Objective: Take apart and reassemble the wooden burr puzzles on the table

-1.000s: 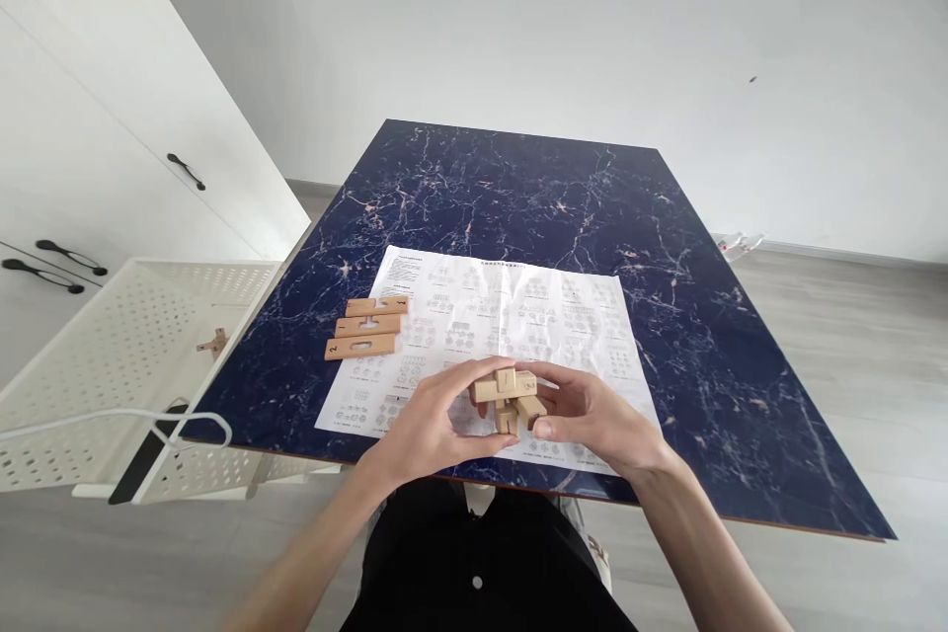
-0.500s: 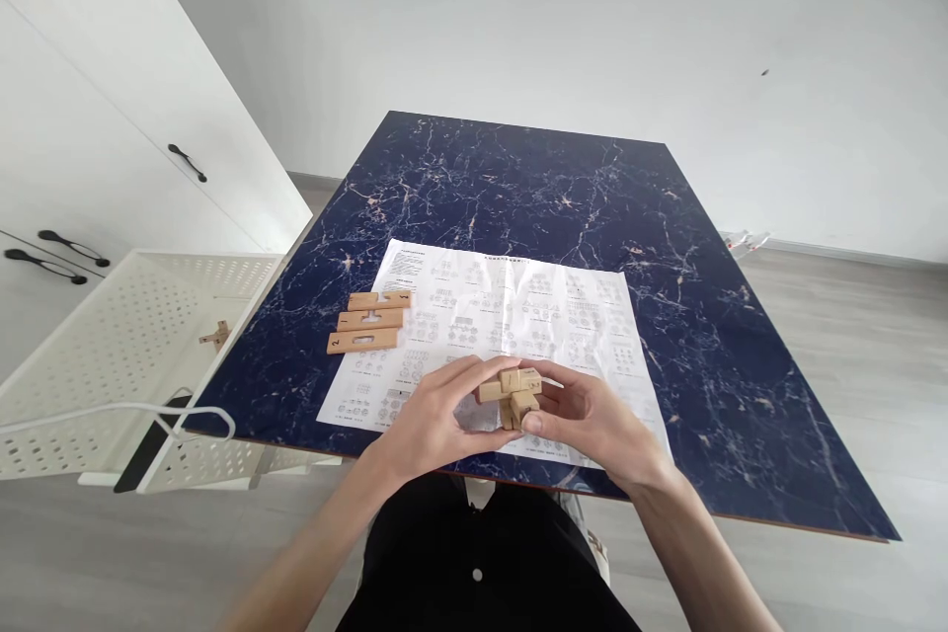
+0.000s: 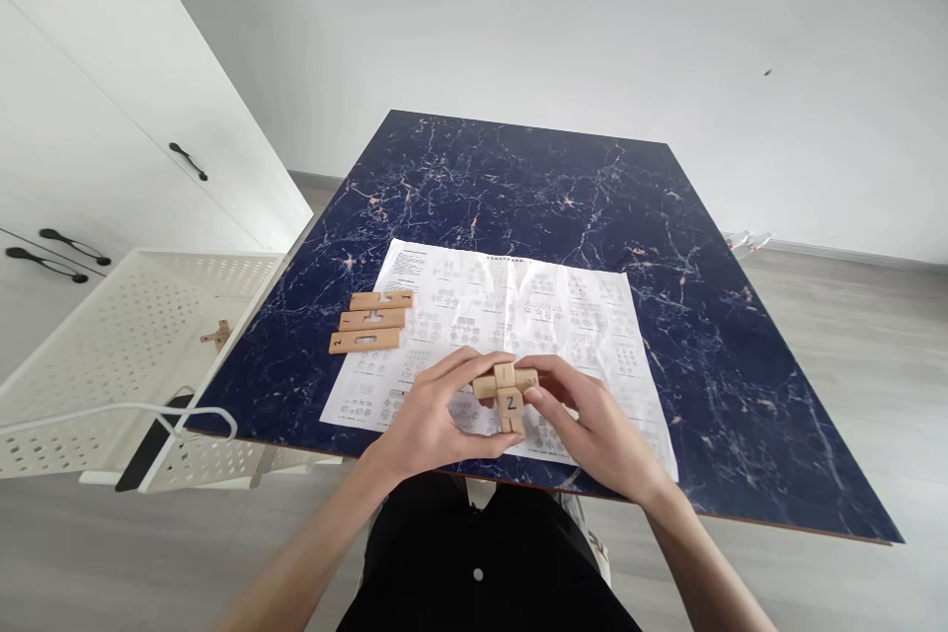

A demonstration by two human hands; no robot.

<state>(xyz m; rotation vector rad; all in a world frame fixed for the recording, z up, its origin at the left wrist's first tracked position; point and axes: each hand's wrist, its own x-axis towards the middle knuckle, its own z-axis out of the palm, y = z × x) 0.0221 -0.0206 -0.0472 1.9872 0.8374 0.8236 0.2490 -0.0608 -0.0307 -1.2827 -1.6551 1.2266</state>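
Between my two hands is a wooden burr puzzle [image 3: 510,404] of crossed, interlocked blocks, with a "2" marked on the block facing me. My left hand [image 3: 436,410] grips it from the left, thumb at its lower end and fingers at the top. My right hand [image 3: 589,415] holds it from the right, with the thumb by the numbered block and the fingers behind. Beneath them lies a creased instruction sheet [image 3: 474,316] printed with small diagrams. Three flat, slotted wooden pieces [image 3: 364,342] marked with numbers lie in a stack of rows at the sheet's left edge.
The dark blue marbled table [image 3: 518,183] reaches toward the wall. At left stands a white perforated bin [image 3: 170,296] with a small wooden cross-shaped puzzle [image 3: 217,336] inside. A white cable [image 3: 148,408] loops at the table's left corner, near a white cabinet [image 3: 125,118].
The burr puzzle has been turned in my hands, so the block marked "2" now faces me squarely. My right thumb has moved up along it.
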